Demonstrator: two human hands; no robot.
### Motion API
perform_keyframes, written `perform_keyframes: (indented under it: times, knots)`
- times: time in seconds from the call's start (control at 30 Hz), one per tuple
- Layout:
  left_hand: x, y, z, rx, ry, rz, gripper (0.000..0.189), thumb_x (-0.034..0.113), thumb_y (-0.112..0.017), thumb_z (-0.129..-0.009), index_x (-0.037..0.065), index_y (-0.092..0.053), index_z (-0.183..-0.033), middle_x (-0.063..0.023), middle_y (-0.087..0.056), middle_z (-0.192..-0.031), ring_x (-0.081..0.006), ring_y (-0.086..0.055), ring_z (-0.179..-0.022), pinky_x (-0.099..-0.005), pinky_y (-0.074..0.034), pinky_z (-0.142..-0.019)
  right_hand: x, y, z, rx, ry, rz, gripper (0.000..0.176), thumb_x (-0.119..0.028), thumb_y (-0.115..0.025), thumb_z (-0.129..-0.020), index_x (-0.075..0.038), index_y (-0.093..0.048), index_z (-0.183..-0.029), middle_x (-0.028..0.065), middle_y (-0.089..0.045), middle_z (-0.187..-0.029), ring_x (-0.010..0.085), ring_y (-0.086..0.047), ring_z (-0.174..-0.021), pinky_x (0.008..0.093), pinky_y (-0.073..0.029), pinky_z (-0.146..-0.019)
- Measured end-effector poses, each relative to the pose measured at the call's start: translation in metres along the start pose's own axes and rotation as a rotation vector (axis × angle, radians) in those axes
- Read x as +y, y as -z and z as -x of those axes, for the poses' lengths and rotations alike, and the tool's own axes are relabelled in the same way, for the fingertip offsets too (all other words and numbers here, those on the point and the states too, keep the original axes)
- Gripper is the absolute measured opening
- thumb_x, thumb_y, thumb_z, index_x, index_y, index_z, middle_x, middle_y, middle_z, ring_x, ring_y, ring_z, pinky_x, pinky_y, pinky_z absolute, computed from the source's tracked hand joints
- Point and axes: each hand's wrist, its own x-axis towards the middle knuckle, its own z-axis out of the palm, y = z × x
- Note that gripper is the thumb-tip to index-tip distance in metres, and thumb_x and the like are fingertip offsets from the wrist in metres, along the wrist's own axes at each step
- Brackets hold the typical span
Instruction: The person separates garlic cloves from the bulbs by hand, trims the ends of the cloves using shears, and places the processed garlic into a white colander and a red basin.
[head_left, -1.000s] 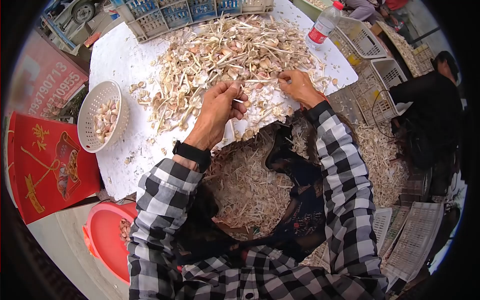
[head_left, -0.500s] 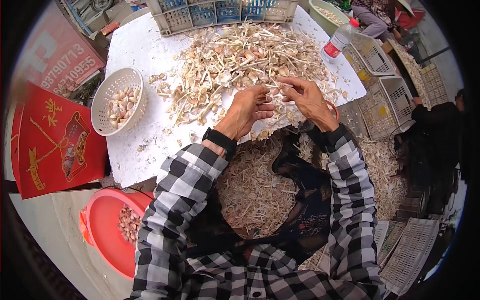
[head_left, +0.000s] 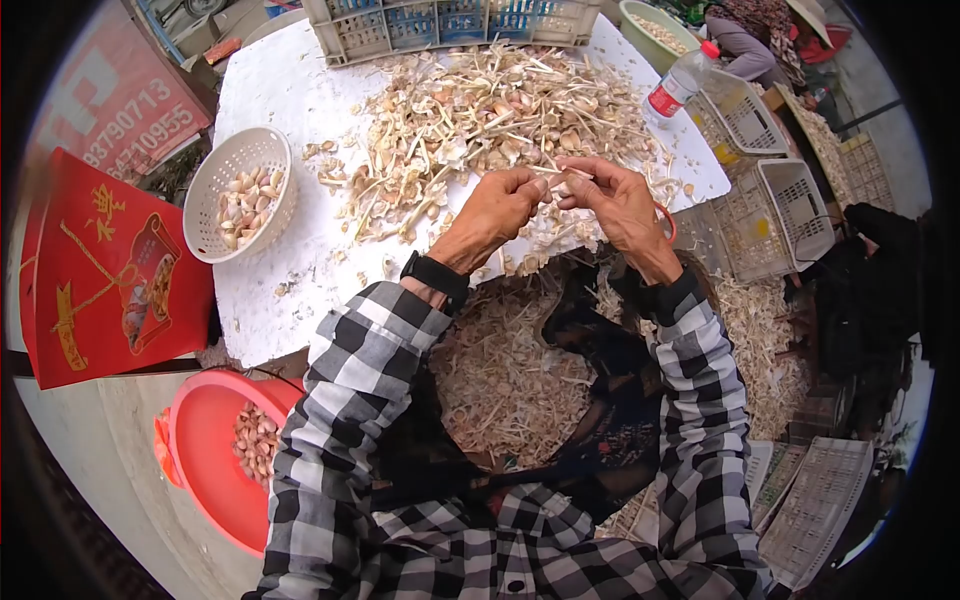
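Note:
My left hand (head_left: 498, 212) is closed in a pinch, thumb and forefinger meeting at a small pale garlic clove (head_left: 560, 180). From the other side my right hand (head_left: 622, 208) pinches the same piece; the fingers hide much of it. Both hands are just above the near edge of the white table (head_left: 262, 320). Right behind them spreads a heap of garlic skins and dry stalks (head_left: 480, 115), with loose cloves mixed in. To the left, a white perforated basket (head_left: 205, 200) holds cloves (head_left: 250, 205).
A plastic crate (head_left: 455, 30) stands at the table's back, a red-capped bottle (head_left: 682, 85) at its right corner. A pink basin (head_left: 200, 450) with garlic and a red gift bag (head_left: 110, 270) are at left. More crates (head_left: 790, 215) and another person (head_left: 755, 40) are at right.
My left hand has moved in to the right hand, its fingers closing from a looser curl into a pinch at the clove. The right hand's fingers have drawn together.

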Motion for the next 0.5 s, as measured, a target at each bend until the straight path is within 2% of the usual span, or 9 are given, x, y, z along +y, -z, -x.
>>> perform_keyframes:
  times: [0.03,0.17,0.2,0.3,0.33,0.37,0.43,0.47,0.5]
  knots:
    - [0.002,0.000,0.002,-0.029,0.061,0.034,0.022,0.025,-0.055,-0.093,0.004,-0.061,-0.088,0.0055,-0.046,-0.063,-0.0042,-0.035,-0.052,-0.0224,-0.026,-0.043,0.001,0.006,-0.002,0.003,-0.106,-0.265,0.034,-0.012,-0.059,-0.090,0.008,-0.053,-0.118,0.0171,-0.062,-0.107,0.0175,-0.064,-0.088,0.0246,-0.052,-0.075]
    - [-0.003,-0.004,0.006,0.067,-0.065,-0.092,0.021,0.023,-0.062,-0.089,0.004,-0.063,-0.098,0.0053,-0.047,-0.061,-0.0037,-0.035,-0.049,-0.0216,-0.025,-0.042,0.009,0.024,-0.005,-0.013,-0.153,-0.630,0.043,-0.014,-0.058,-0.091,0.014,-0.046,-0.121,0.0164,-0.059,-0.110,0.0204,-0.062,-0.095,0.0284,-0.051,-0.088]
    - [-0.003,-0.004,0.005,0.067,-0.065,-0.091,0.021,0.023,-0.062,-0.089,0.004,-0.063,-0.098,0.0053,-0.047,-0.061,-0.0037,-0.035,-0.049,-0.0216,-0.025,-0.042,0.009,0.025,-0.005,-0.036,-0.149,-0.625,0.044,-0.014,-0.058,-0.091,0.015,-0.044,-0.122,0.0165,-0.058,-0.111,0.0206,-0.061,-0.098,0.0300,-0.050,-0.091]
    - [-0.006,0.000,-0.005,0.024,0.304,0.458,0.028,0.029,-0.047,-0.096,0.004,-0.055,-0.103,-0.0004,-0.053,-0.069,-0.0077,-0.043,-0.054,-0.0226,-0.035,-0.046,0.009,0.015,-0.004,-0.015,-0.152,-0.479,0.040,-0.015,-0.058,-0.092,0.010,-0.048,-0.121,0.0145,-0.059,-0.111,0.0195,-0.061,-0.097,0.0285,-0.050,-0.087]
    - [-0.005,0.001,-0.004,-0.040,0.344,0.568,0.035,0.034,-0.037,-0.099,0.002,-0.051,-0.105,-0.0053,-0.056,-0.080,-0.0146,-0.054,-0.065,-0.0269,-0.047,-0.057,0.002,0.009,-0.002,-0.019,-0.156,-0.482,0.040,-0.015,-0.058,-0.092,0.010,-0.048,-0.121,0.0145,-0.059,-0.111,0.0195,-0.061,-0.097,0.0285,-0.050,-0.087]
    - [-0.005,-0.001,-0.004,-0.035,0.349,0.567,0.035,0.034,-0.037,-0.099,0.002,-0.051,-0.105,-0.0053,-0.056,-0.080,-0.0146,-0.054,-0.065,-0.0269,-0.047,-0.057,-0.008,0.003,0.000,-0.062,-0.125,-0.338,0.037,-0.015,-0.058,-0.092,0.007,-0.052,-0.120,0.0128,-0.060,-0.109,0.0184,-0.061,-0.096,0.0279,-0.051,-0.085]
    - [-0.005,-0.008,-0.004,-0.130,0.371,0.862,0.040,0.037,-0.034,-0.099,0.000,-0.047,-0.109,-0.0104,-0.057,-0.091,-0.0236,-0.060,-0.082,-0.0323,-0.053,-0.072,-0.010,-0.007,0.001,-0.108,-0.099,-0.202,0.034,-0.016,-0.059,-0.091,0.004,-0.055,-0.119,0.0111,-0.061,-0.107,0.0174,-0.061,-0.096,0.0272,-0.051,-0.083]
    - [-0.006,-0.008,-0.002,-0.156,0.290,0.890,0.039,0.033,-0.032,-0.100,-0.002,-0.043,-0.112,-0.0150,-0.056,-0.099,-0.0312,-0.060,-0.092,-0.0356,-0.054,-0.079,-0.005,-0.012,0.001,-0.114,0.009,-0.133,0.032,-0.017,-0.060,-0.091,0.002,-0.057,-0.117,0.0099,-0.062,-0.105,0.0158,-0.061,-0.093,0.0267,-0.051,-0.080]
    - [-0.008,-0.005,-0.005,-0.155,0.294,0.889,0.039,0.033,-0.032,-0.100,-0.002,-0.043,-0.112,-0.0150,-0.056,-0.099,-0.0312,-0.060,-0.092,-0.0356,-0.054,-0.079,-0.003,-0.014,0.001,-0.118,0.116,-0.063,0.031,-0.018,-0.061,-0.090,0.000,-0.060,-0.115,0.0088,-0.064,-0.103,0.0143,-0.062,-0.090,0.0261,-0.051,-0.077]
